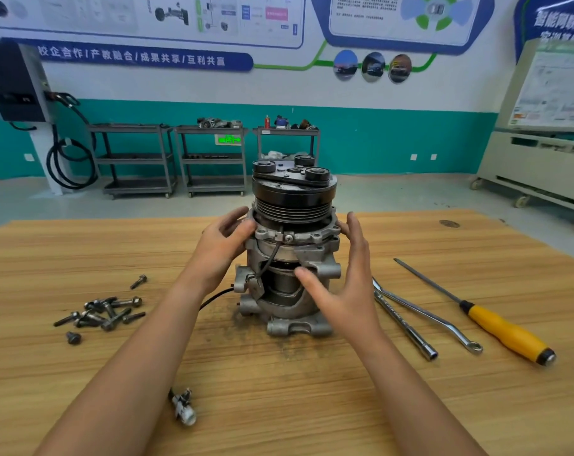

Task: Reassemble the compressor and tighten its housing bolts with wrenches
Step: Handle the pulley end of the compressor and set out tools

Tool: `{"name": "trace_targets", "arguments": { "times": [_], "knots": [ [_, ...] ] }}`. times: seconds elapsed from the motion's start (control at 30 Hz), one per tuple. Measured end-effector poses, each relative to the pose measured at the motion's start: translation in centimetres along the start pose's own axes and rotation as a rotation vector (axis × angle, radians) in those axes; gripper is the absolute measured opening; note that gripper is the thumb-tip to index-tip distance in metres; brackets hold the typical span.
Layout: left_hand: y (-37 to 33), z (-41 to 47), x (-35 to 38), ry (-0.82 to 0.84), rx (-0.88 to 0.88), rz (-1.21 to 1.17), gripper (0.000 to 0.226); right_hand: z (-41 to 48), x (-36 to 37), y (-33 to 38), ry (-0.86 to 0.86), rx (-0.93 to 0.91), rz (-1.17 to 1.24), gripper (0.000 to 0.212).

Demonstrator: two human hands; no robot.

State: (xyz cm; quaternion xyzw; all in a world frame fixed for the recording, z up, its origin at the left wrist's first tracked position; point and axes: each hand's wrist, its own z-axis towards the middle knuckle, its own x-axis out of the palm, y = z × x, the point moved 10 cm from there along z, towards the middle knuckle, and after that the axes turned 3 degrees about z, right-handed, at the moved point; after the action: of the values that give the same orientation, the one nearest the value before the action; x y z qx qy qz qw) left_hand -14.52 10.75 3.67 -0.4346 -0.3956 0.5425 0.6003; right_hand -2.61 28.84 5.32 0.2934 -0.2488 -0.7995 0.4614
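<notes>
In the middle of the wooden table (82, 245) the compressor (292, 258) stands upright, pulley (292, 195) on top. The left hand (220, 245) has its grip clamped on the upper housing rim. The right hand (348, 284) has its grip apart, fingers (354, 232) straight against the other side.

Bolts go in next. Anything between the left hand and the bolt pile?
Nothing visible. The left hand grips the compressor; the bolt pile lies to its left on the table, with bare wood between. One loose bolt lies flat near that path, no real obstacle.
</notes>
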Motion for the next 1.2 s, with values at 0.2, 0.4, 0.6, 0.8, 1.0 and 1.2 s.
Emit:
{"name": "trace_targets", "arguments": {
  "times": [0.2, 0.4, 0.6, 0.8, 1.0, 1.2],
  "knots": [
    [1.4, 0.3, 0.0, -0.060, -0.107, -0.267, 0.022, -0.4, -0.7, 1.1, -0.027, -0.103, 0.021, 0.074],
    [0.7, 0.7, 0.1, -0.017, -0.256, -0.147, 0.015, 0.0, -1.2, 2.9, -0.069, -0.158, 0.110, 0.055],
    [-7.2, 0.4, 0.0, 0.136, 0.121, 0.276, 0.063, 7.5, -0.8, -0.3, 0.146, 0.257, 0.191, 0.104],
    [-8.0, 1.0, 4.7, 0.231, 0.237, 0.284, 0.077, 9.9, 2.6, -0.7, 0.300, 0.177, 0.370, 0.094],
    [-7.7, 1.4, 4.2, 0.176, 0.268, 0.185, 0.071, 10.5, 1.9, -0.7, 0.168, 0.142, 0.399, 0.087],
    [-7.4, 1.9, 3.6, 0.140, 0.248, 0.142, 0.057, 11.0, 2.2, -0.9, 0.081, 0.198, 0.423, 0.081]
  ]
}}
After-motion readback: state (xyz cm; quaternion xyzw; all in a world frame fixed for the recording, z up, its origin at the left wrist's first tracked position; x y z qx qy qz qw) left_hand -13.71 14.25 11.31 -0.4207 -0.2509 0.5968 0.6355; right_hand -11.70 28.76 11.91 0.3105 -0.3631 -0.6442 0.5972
